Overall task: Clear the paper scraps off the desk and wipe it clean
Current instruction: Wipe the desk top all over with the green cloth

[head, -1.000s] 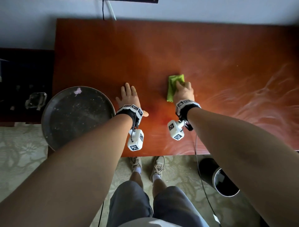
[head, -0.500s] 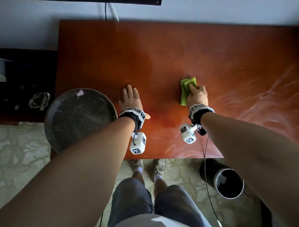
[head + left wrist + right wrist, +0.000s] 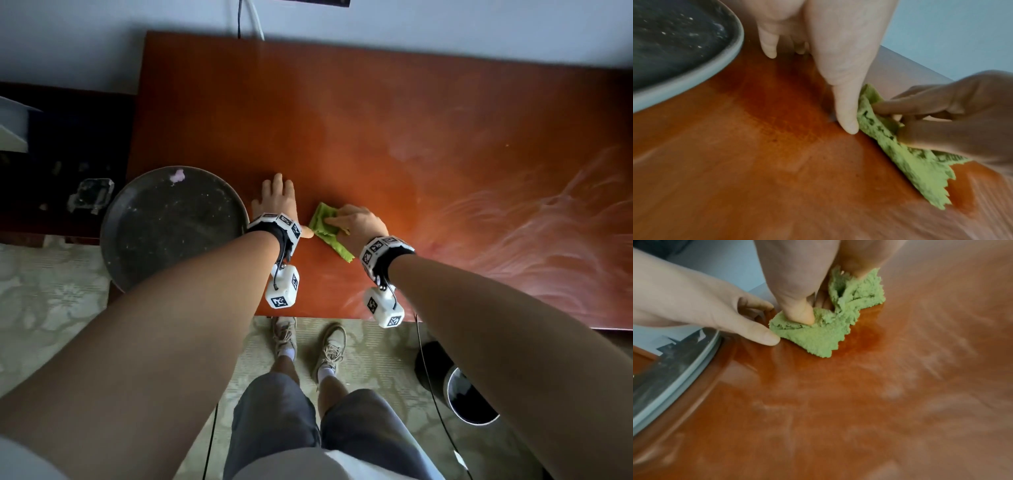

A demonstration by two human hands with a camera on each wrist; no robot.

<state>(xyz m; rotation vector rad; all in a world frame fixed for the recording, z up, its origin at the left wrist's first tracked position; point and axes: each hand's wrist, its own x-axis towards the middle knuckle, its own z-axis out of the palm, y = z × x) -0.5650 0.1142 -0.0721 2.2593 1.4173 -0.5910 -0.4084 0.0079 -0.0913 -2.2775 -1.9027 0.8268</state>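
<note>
My right hand (image 3: 356, 224) grips a crumpled green cloth (image 3: 325, 226) and presses it onto the reddish wooden desk (image 3: 376, 120), thumb and fingers curled into the fabric (image 3: 818, 331). My left hand (image 3: 277, 202) lies flat on the desk just left of the cloth, fingers straight; its thumb tip touches the cloth's edge (image 3: 869, 118). A small pink paper scrap (image 3: 178, 175) sits in the round dark tray (image 3: 137, 260) at the desk's left end. Pale wipe streaks cover the desk's right part.
The tray's rim (image 3: 719, 68) is close to my left hand and overhangs the desk's front left corner. A black bin (image 3: 469, 397) stands on the patterned carpet below the desk's front edge. A dark low cabinet (image 3: 51, 164) adjoins the desk on the left.
My right hand has swept the green cloth leftward and toward me, from mid-desk up against my left thumb. The left hand has stayed flat beside the tray.
</note>
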